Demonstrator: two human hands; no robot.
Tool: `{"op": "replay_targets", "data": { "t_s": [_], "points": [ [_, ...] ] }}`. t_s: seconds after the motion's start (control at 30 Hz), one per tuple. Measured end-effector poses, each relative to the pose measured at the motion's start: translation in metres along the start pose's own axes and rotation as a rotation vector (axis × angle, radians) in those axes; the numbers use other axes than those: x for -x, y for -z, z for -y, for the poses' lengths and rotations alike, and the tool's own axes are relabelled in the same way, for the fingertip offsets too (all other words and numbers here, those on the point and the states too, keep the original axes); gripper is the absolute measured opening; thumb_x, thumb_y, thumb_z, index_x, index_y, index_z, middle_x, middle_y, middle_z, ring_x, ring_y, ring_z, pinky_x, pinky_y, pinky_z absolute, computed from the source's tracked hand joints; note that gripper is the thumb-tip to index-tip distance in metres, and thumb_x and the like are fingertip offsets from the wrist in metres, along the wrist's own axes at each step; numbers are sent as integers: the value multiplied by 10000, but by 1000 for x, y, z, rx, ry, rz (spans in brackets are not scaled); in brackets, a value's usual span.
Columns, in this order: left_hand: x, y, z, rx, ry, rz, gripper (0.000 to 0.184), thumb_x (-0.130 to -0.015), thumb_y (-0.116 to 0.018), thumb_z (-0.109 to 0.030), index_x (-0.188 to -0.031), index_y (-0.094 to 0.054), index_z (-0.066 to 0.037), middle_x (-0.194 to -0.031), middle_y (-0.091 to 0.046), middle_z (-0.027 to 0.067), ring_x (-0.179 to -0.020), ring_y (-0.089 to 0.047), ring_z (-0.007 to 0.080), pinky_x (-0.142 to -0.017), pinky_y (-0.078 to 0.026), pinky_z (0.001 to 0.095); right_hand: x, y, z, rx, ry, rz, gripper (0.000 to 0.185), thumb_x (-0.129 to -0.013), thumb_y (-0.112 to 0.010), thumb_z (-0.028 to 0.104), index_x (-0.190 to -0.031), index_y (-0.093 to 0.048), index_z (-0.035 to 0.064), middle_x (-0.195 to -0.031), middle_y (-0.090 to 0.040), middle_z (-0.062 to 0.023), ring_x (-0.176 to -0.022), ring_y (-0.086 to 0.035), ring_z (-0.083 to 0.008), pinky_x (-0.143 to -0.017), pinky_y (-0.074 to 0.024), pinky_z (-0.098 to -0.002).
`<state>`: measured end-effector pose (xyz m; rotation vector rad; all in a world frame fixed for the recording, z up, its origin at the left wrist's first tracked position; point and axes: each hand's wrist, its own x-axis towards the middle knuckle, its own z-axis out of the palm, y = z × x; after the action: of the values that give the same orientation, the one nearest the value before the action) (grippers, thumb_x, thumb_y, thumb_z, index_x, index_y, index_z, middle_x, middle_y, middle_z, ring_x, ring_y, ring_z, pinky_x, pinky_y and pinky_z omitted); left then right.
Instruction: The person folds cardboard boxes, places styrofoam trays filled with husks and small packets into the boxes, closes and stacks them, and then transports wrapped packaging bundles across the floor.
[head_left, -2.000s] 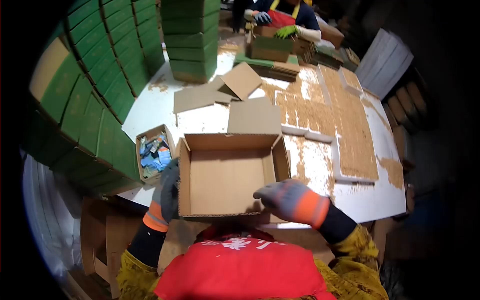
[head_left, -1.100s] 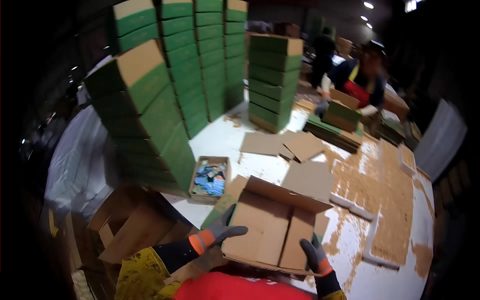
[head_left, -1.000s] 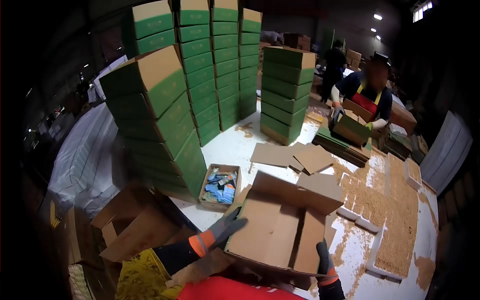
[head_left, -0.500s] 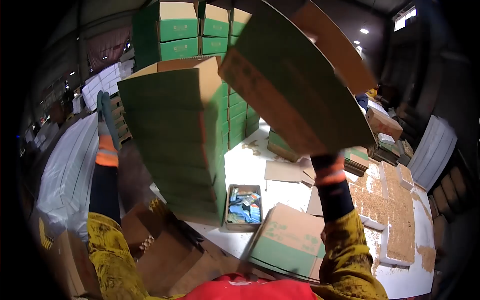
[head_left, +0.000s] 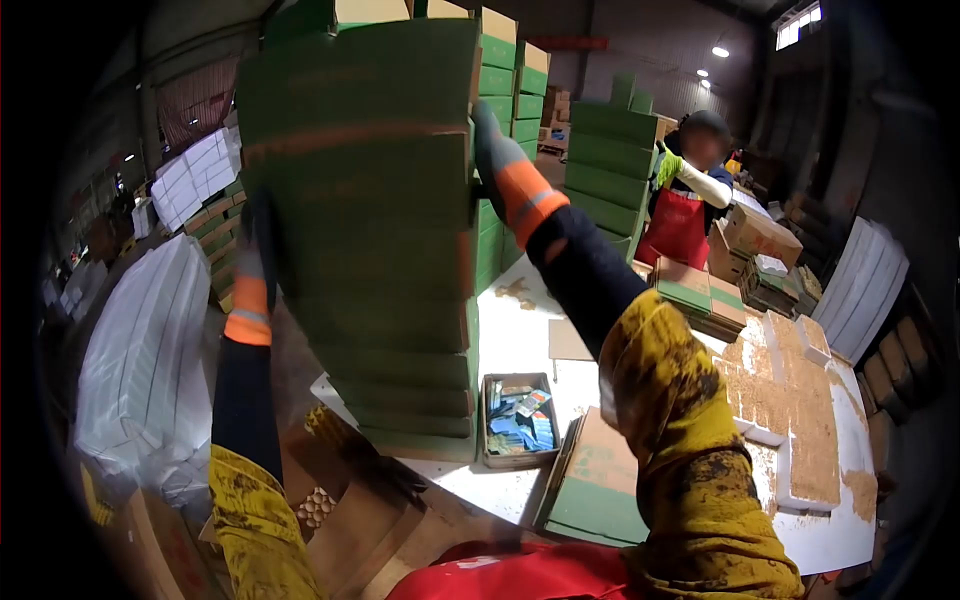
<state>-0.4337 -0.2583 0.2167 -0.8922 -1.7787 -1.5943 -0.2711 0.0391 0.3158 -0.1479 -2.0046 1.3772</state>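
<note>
A green and brown carton sits on top of the tall near stack of green cartons. My right hand, in a grey and orange glove, lies with straight fingers along the right side of the upper cartons. Lower down, at the stack's left side, my left hand points upward, its fingers stretched and partly in shadow. Whether the left palm touches the cardboard cannot be made out. Folded green and brown cartons lie on the white table, beside a small box of blue packets.
Across the table, a person in a red apron reaches to another green carton stack. Crumb-covered white trays lie on the right. Plastic-wrapped white stacks stand at left. Open brown cardboard lies below the near stack.
The carton lifted on my right hand now rests on the near stack. My right hand has moved up and left to its side; my left hand has shifted right. The person has come into view.
</note>
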Motion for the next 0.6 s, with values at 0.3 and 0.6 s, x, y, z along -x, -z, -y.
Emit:
{"op": "replay_targets", "data": {
  "t_s": [0.3, 0.6],
  "points": [
    [10, 26, 53, -636, -265, -33, 445, -981, -356, -238, -1384, -372, -50, -1365, -440, 183, -1198, -478, 308, -963, -419, 348, 51, 48, -48, -717, 147, 215, 537, -899, -579, 352, -1266, -482, -28, -1217, -540, -161, -1077, -547, -242, -859, -478, -354],
    [310, -201, -155, 338, -255, 306, 634, -899, -521, -329, -1394, -320, 11, -1462, -304, 178, -1300, -364, 356, -1082, -282, 433, 353, 266, -211, 150, -177, -471, 565, -864, -611, 102, -1372, -381, 16, -1369, -444, -144, -1239, -451, -225, -978, -423, -344]
  ]
}}
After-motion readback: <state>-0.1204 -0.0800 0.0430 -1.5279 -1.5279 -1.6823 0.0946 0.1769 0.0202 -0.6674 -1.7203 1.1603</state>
